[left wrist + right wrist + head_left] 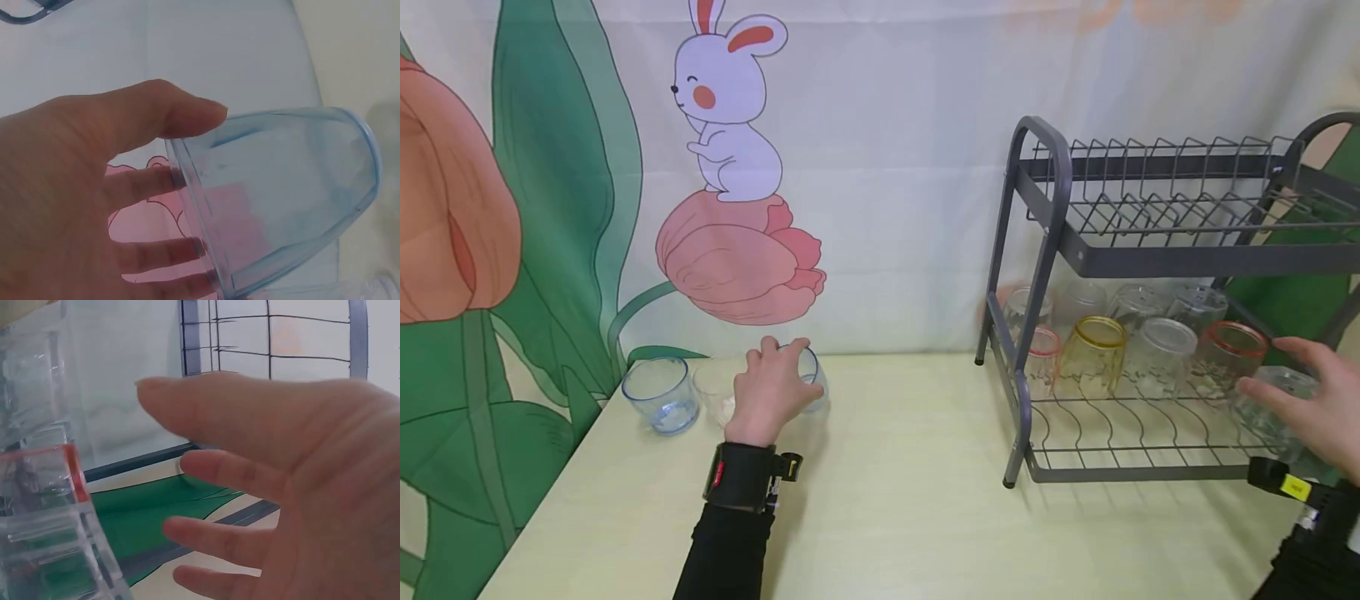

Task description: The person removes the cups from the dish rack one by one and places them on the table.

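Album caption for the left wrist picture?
Left hand holding a rounded, blue-tinted glass cup in front of a pink printed flower.

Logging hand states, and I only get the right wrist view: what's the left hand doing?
Observer: The left hand grips a blue-tinted glass.
Operator: Any other glass on the table over there?
Observer: Yes, a blue-rimmed glass stands at the far left, to the left of that hand.
Operator: And is there a yellow glass on the rack?
Observer: Yes, a yellow glass stands in the front row of the lower tier.
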`<control>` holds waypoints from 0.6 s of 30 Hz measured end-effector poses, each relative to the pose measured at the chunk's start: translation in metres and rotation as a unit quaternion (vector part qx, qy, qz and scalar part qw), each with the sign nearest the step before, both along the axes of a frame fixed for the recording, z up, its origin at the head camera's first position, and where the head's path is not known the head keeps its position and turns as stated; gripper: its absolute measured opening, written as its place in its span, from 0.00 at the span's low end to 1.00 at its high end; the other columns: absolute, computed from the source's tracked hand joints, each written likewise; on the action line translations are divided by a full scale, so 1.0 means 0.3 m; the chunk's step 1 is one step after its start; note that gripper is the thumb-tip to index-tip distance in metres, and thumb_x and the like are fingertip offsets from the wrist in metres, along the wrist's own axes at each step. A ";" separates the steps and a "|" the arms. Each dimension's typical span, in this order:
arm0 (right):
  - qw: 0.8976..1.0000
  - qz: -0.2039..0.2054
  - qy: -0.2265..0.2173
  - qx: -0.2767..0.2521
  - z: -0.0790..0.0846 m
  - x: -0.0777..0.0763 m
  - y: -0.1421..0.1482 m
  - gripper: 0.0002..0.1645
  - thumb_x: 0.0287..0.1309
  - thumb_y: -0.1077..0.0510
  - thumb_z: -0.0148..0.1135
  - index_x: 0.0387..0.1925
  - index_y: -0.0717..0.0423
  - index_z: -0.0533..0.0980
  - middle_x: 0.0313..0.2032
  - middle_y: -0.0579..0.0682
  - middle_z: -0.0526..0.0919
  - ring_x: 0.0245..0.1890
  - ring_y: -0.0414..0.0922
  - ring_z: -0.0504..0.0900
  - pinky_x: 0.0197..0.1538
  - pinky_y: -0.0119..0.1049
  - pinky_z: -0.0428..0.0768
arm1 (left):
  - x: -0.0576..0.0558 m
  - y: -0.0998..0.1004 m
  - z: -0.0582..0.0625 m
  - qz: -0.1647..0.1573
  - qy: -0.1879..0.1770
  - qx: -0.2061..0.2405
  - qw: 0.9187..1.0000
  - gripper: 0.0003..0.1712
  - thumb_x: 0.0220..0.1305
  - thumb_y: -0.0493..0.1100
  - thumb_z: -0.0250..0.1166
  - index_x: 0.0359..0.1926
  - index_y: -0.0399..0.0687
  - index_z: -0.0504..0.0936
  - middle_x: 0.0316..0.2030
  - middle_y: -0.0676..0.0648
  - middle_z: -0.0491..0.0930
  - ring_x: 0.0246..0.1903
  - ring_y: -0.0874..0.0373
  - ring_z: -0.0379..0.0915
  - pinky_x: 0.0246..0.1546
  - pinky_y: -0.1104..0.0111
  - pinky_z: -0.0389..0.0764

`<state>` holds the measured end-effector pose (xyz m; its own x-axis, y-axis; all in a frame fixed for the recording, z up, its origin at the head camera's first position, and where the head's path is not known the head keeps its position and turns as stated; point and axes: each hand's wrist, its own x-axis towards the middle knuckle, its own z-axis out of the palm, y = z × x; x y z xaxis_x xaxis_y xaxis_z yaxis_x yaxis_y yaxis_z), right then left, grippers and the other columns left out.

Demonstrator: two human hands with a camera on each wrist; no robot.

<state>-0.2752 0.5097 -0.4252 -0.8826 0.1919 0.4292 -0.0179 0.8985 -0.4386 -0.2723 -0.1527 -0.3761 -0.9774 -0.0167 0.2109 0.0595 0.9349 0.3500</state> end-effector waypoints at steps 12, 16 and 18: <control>0.995 -0.059 -0.057 -0.064 -0.077 -0.005 0.087 0.59 0.60 0.31 0.55 0.76 0.60 0.42 0.73 0.70 0.36 0.70 0.73 0.37 0.56 0.77 0.52 | -0.012 0.016 -0.020 0.022 0.010 -0.024 0.999 0.36 0.55 0.46 0.68 0.65 0.43 0.72 0.52 0.28 0.66 0.50 0.30 0.64 0.38 0.40 0.75; 0.993 -0.080 -0.082 -0.027 -0.024 0.027 0.015 0.60 0.59 0.28 0.54 0.75 0.62 0.43 0.71 0.74 0.37 0.69 0.74 0.40 0.55 0.76 0.54 | -0.021 0.016 -0.037 0.022 0.002 -0.021 1.000 0.36 0.55 0.45 0.67 0.65 0.43 0.72 0.52 0.28 0.66 0.50 0.30 0.64 0.38 0.39 0.74; 0.991 -0.079 -0.101 -0.026 0.052 0.076 -0.082 0.58 0.62 0.32 0.54 0.74 0.65 0.44 0.70 0.77 0.38 0.68 0.76 0.40 0.55 0.76 0.55 | -0.023 0.014 -0.044 0.024 0.002 -0.020 1.000 0.36 0.54 0.45 0.66 0.65 0.43 0.72 0.52 0.27 0.66 0.50 0.30 0.64 0.38 0.39 0.74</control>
<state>-0.2523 0.4850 -0.4096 -0.9070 0.3514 0.2321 0.2143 0.8595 -0.4640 -0.2791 -0.1485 -0.3893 -0.9748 -0.0543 0.2163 0.0164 0.9498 0.3124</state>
